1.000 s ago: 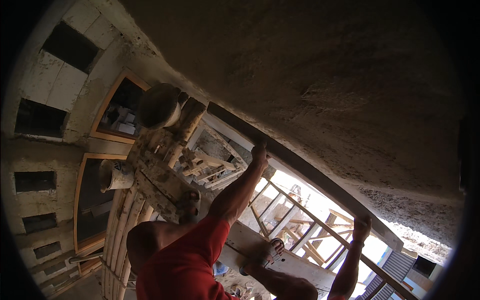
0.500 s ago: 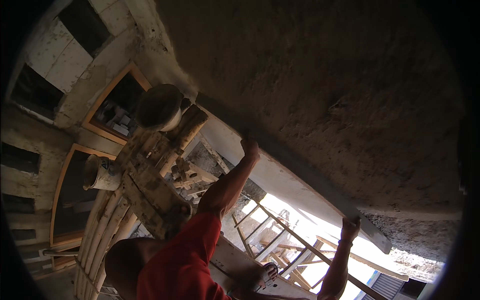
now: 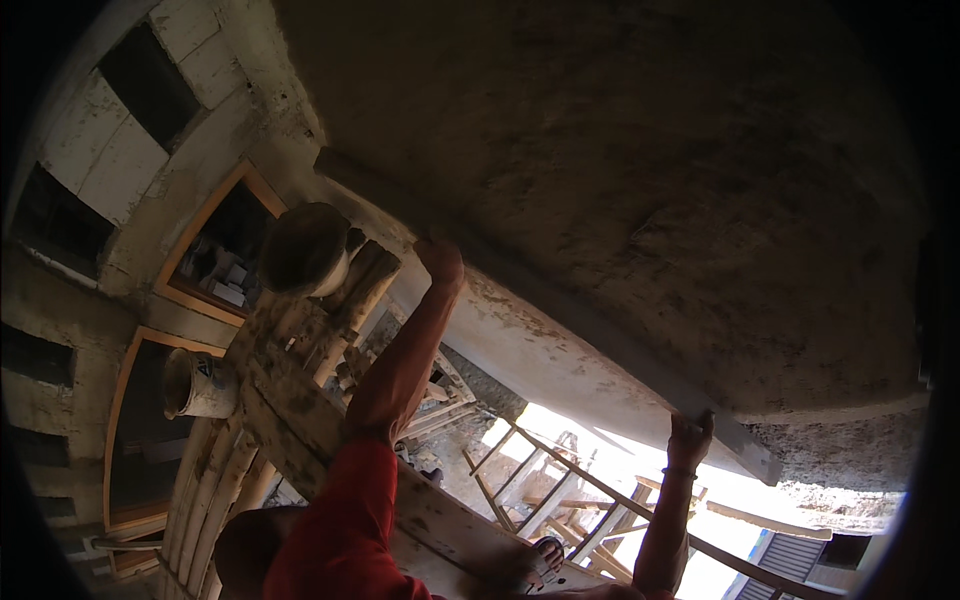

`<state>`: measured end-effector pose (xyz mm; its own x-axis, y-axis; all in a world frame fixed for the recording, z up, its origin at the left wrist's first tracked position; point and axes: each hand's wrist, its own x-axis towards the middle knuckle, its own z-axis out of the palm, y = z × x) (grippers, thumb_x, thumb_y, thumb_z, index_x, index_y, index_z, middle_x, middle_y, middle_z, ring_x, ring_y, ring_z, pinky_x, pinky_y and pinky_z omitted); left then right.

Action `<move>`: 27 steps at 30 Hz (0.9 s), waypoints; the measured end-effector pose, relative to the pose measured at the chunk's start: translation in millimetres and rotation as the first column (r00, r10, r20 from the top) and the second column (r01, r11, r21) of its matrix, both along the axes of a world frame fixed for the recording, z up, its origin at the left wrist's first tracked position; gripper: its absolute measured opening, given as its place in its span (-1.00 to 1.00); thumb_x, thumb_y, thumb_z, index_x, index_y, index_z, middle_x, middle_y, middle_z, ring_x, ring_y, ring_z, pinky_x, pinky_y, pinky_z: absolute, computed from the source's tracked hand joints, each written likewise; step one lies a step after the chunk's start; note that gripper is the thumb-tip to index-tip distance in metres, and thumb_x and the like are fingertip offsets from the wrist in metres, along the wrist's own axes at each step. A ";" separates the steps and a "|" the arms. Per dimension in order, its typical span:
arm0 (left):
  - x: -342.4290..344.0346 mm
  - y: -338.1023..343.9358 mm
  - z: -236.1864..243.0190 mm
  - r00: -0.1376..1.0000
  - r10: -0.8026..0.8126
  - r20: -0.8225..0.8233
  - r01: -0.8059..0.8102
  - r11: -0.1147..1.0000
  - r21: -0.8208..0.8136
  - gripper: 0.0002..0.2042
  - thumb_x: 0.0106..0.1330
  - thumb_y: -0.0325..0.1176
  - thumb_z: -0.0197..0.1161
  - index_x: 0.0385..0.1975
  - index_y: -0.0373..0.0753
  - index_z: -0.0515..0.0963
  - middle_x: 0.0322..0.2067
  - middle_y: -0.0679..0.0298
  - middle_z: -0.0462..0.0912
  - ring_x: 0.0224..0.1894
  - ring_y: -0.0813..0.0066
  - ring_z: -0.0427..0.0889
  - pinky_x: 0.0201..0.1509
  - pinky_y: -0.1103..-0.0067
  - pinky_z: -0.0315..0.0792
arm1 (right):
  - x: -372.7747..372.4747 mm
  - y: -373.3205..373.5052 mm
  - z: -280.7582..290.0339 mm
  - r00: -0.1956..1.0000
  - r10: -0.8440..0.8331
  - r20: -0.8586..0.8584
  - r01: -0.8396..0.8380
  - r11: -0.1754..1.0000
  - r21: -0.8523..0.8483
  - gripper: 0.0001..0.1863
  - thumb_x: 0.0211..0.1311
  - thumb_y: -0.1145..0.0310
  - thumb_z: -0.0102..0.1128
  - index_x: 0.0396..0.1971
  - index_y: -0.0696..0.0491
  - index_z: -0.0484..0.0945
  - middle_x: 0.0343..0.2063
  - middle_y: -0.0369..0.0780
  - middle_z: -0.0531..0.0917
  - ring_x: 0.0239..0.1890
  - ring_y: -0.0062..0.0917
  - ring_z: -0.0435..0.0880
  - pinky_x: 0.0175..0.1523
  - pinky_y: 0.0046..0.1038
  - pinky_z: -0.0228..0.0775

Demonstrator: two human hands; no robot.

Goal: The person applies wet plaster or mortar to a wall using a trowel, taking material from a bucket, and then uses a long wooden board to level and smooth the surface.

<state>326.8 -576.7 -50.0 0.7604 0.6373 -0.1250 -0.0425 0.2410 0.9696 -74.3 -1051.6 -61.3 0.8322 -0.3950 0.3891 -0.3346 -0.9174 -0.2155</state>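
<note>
A long, straight grey board runs diagonally against a broad brown plastered surface. My left hand is closed round its lower edge, nearer the far left end. Farther down to the right, my right hand grips the same edge close to the other end. Both arms reach up, the left one in a red sleeve. The board's upper face lies along the plaster; whether it touches all the way cannot be told. My fingertips are partly hidden behind the board.
A large bucket and a smaller pale bucket stand on stained scaffold planks to the left. Poles support them. A wooden ladder-like frame stands lower right. Wood-framed windows line the left wall.
Both hands and the board have shifted leftward and slightly up along the plastered surface, the left hand farther than the right. The view has tilted a little. Both grips stay closed.
</note>
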 end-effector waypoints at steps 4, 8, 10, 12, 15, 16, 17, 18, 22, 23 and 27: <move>46.6 60.7 99.1 0.991 -0.132 0.011 0.131 0.972 -0.195 -0.51 0.47 -0.11 -0.03 0.13 -0.47 0.38 -0.01 0.08 0.59 -0.09 0.25 0.61 -0.05 0.35 0.52 | 65.0 117.7 108.0 0.994 -0.107 0.038 0.098 0.975 0.202 -0.68 0.20 0.20 0.30 -0.17 0.12 0.63 -0.20 -0.07 0.68 0.01 -0.24 0.60 0.15 -0.35 0.41; 90.6 117.9 140.0 0.989 -0.141 -0.041 0.143 0.989 0.040 -0.40 0.44 0.00 -0.02 0.25 -0.41 0.30 0.12 0.10 0.50 0.05 0.19 0.56 0.13 0.35 0.45 | 98.3 167.5 152.0 0.999 0.043 -0.020 -0.039 0.979 0.199 -0.65 0.21 0.14 0.30 -0.14 0.08 0.63 -0.17 -0.11 0.66 -0.04 -0.32 0.61 0.06 -0.39 0.44; 78.0 108.7 168.2 0.990 -0.139 0.006 0.138 0.981 -0.133 -0.37 0.43 0.03 -0.02 0.28 -0.40 0.27 0.17 0.11 0.46 0.10 0.20 0.52 0.17 0.35 0.42 | 96.7 171.9 162.8 0.998 -0.027 0.055 0.000 0.894 0.449 -0.69 0.21 0.11 0.29 -0.18 0.02 0.65 -0.17 -0.13 0.65 -0.07 -0.34 0.61 0.03 -0.38 0.44; 80.5 125.2 161.1 0.982 -0.174 0.080 0.182 0.977 -0.109 -0.35 0.43 0.04 -0.01 0.29 -0.41 0.24 0.21 0.13 0.42 0.15 0.21 0.49 0.20 0.36 0.40 | 90.9 165.7 158.3 0.998 -0.022 0.060 -0.008 0.890 0.455 -0.63 0.17 0.16 0.34 -0.13 0.09 0.59 -0.14 -0.10 0.65 -0.05 -0.37 0.61 0.07 -0.39 0.42; 49.2 85.2 144.9 0.980 -0.109 0.166 0.121 0.991 -0.065 -0.40 0.46 -0.04 -0.01 0.29 -0.44 0.22 0.22 0.08 0.40 0.17 0.24 0.47 0.22 0.35 0.38 | 72.0 142.7 163.7 0.994 -0.105 0.033 0.068 0.827 0.558 -0.38 0.12 0.27 0.43 0.10 0.28 0.40 -0.01 -0.02 0.61 0.05 -0.44 0.58 0.11 -0.42 0.42; 35.0 69.2 136.4 0.979 -0.112 0.170 0.121 0.992 -0.047 -0.42 0.47 -0.08 -0.01 0.29 -0.44 0.22 0.23 0.06 0.39 0.18 0.25 0.45 0.23 0.36 0.37 | 68.2 142.1 171.7 0.982 -0.184 0.042 0.107 0.727 0.678 -0.32 0.11 0.31 0.44 0.15 0.32 0.35 0.03 0.00 0.59 0.08 -0.46 0.56 0.12 -0.43 0.43; 19.7 43.1 135.0 0.979 -0.096 0.180 0.094 0.995 0.020 -0.45 0.48 -0.12 -0.02 0.29 -0.44 0.22 0.23 0.05 0.38 0.18 0.25 0.45 0.23 0.36 0.37 | 51.6 120.3 167.9 0.965 -0.246 0.085 0.105 0.666 0.739 -0.30 0.10 0.36 0.44 0.19 0.31 0.32 0.07 -0.01 0.56 0.10 -0.44 0.55 0.14 -0.42 0.43; 5.2 22.9 132.0 0.981 -0.072 0.182 0.060 0.995 0.074 -0.47 0.48 -0.16 -0.02 0.29 -0.44 0.22 0.24 0.05 0.38 0.19 0.25 0.44 0.24 0.37 0.37 | 38.8 100.9 163.6 0.945 -0.305 0.120 0.097 0.609 0.787 -0.27 0.09 0.41 0.44 0.22 0.31 0.28 0.11 -0.02 0.53 0.12 -0.42 0.54 0.15 -0.42 0.44; -9.6 -0.6 143.7 0.986 -0.126 0.112 0.132 0.990 -0.045 -0.48 0.49 -0.18 -0.04 0.30 -0.44 0.19 0.27 0.05 0.33 0.24 0.24 0.40 0.29 0.39 0.32 | 30.2 57.0 142.8 0.832 -0.475 0.287 -0.108 0.368 0.923 -0.20 0.06 0.61 0.39 0.29 0.29 0.15 0.22 -0.08 0.42 0.15 -0.39 0.51 0.23 -0.44 0.41; -2.2 15.2 139.3 0.982 -0.126 0.140 0.129 0.992 -0.009 -0.48 0.49 -0.18 -0.05 0.31 -0.43 0.19 0.28 0.04 0.32 0.25 0.24 0.39 0.30 0.40 0.31 | 38.3 60.4 151.6 0.839 -0.458 0.294 -0.110 0.387 0.916 -0.23 0.05 0.61 0.39 0.27 0.28 0.18 0.21 -0.08 0.43 0.15 -0.37 0.51 0.25 -0.44 0.39; 24.7 27.0 228.2 0.944 -0.224 0.242 0.248 0.966 -0.073 -0.46 0.51 -0.11 -0.10 0.30 -0.41 0.21 0.25 0.09 0.36 0.20 0.25 0.43 0.28 0.38 0.34 | 48.5 74.7 223.7 0.918 -0.314 0.242 0.123 0.805 0.581 -0.43 0.03 0.45 0.46 0.05 0.27 0.46 0.05 -0.03 0.57 0.11 -0.24 0.55 0.26 -0.38 0.35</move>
<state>351.5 -549.8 178.2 0.9029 0.4295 0.0166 -0.1912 0.3667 0.9105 -25.8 -976.9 162.5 0.5688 -0.7755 0.2741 -0.3385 -0.5244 -0.7813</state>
